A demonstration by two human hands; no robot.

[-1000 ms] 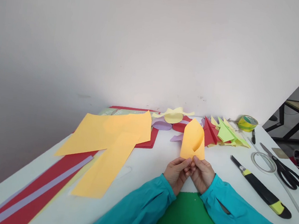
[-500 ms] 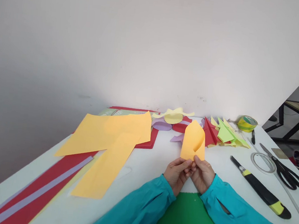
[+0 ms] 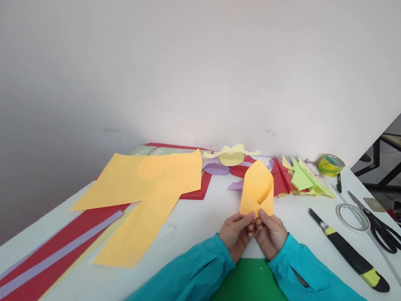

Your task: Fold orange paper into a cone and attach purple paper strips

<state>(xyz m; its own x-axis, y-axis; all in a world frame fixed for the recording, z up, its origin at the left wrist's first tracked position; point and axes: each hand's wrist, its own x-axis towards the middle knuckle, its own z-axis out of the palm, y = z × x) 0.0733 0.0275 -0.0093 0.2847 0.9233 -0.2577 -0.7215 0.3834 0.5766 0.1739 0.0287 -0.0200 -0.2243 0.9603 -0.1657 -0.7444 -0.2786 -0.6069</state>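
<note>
The folded orange paper point(image 3: 251, 195) is held up over the worktop point(image 3: 207, 219) with its front facing the person, probably pinched low so its folds don't pop open and its curved gap can be seen. Its bottom edge is pinched between the fingers of the left hand point(image 3: 236, 234) and right hand point(image 3: 272, 235), close together at six o'clock, so most of it sticks up past them. Big orange paper point(image 3: 143, 178) lies at nine o'clock, and the knife point(image 3: 350, 252) at four, likely to keep its blade away.
</note>
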